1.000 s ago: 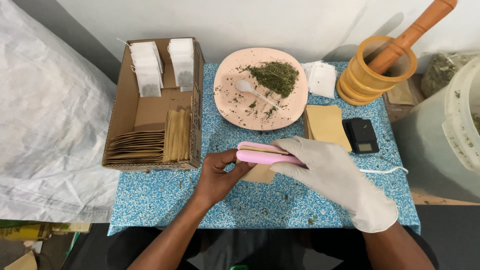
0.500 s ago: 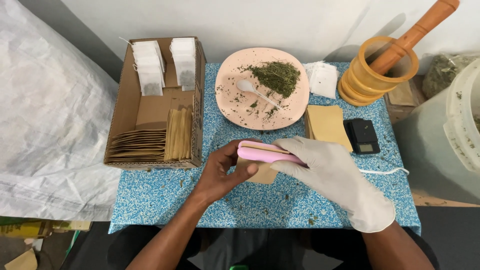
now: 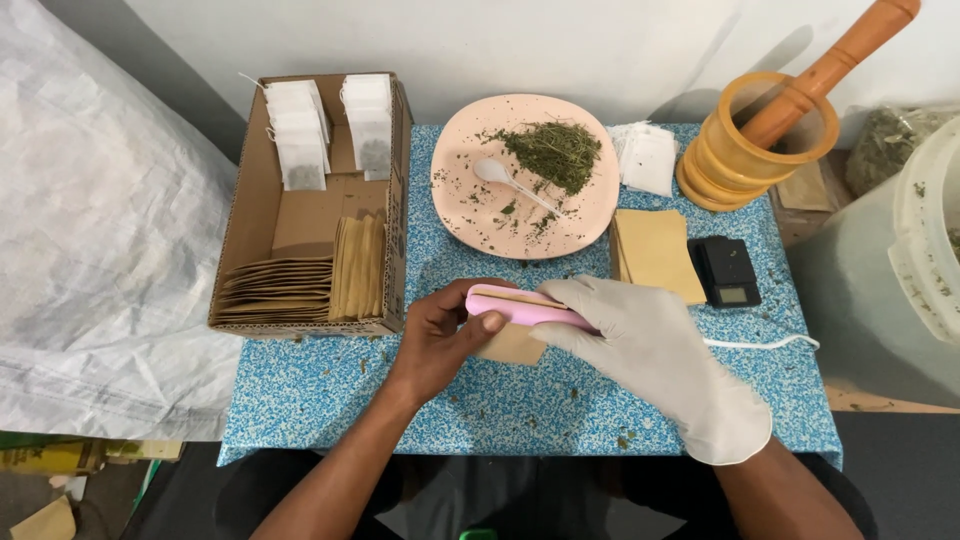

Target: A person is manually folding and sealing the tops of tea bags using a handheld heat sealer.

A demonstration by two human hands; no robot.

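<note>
The pink, bar-shaped handheld sealer [image 3: 522,306] is held low over the middle of the blue speckled table [image 3: 320,395], clamped across the top edge of a small brown paper envelope [image 3: 512,343]. The sealer's far end is gripped by the gloved right hand [image 3: 645,345], fingers curled down over it, a white cord [image 3: 765,343] trailing off behind. The near end is pinched by the bare left hand [image 3: 447,335], thumb on top, and the envelope is steadied beneath.

Beyond the hands, a round peach plate [image 3: 470,210] is seen with a heap of dried green herbs [image 3: 556,152] and a white plastic spoon [image 3: 508,180]. A stack of brown envelopes [image 3: 658,253] lies just right of the plate, a small black scale [image 3: 728,271] beside it. At the left, a cardboard box [image 3: 300,215] is filled with flat envelopes and white tea bags [image 3: 298,147]. A wooden mortar and pestle [image 3: 765,135] stands at the far right.
</note>
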